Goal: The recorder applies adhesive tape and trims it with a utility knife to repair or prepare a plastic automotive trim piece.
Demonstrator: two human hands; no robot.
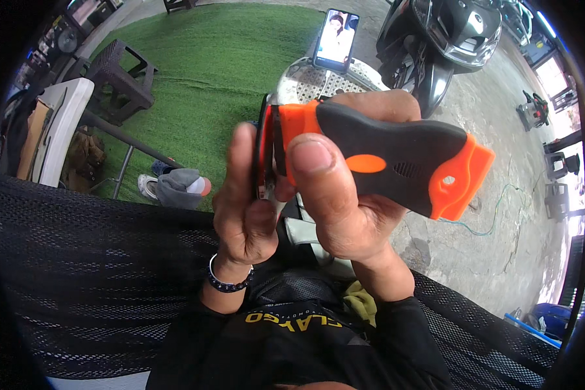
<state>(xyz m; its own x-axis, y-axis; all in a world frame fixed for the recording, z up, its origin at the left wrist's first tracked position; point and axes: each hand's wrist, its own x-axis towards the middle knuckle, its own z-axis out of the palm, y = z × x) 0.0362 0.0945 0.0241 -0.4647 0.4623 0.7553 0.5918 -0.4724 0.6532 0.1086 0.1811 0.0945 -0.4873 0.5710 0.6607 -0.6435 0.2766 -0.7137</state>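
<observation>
My right hand (335,208) is closed around the handle of an orange and black scraper (403,146), thumb pressed on its near side. The scraper lies across the view, its wide orange end to the right. At its left end, it meets or nearly meets a thin dark flat piece with red on it (264,149), seen edge-on. My left hand (240,224) grips that flat piece from the left, fingers upright beside it. A dark beaded bracelet (229,276) circles my left wrist. The contact between scraper and flat piece is partly hidden.
Ahead, a phone (336,40) with a lit screen stands on a white perforated stool (299,81). A motor scooter (442,39) is behind it to the right. A dark plastic stool (120,78) stands on green artificial turf (201,58). Black mesh (97,260) stretches around my seat.
</observation>
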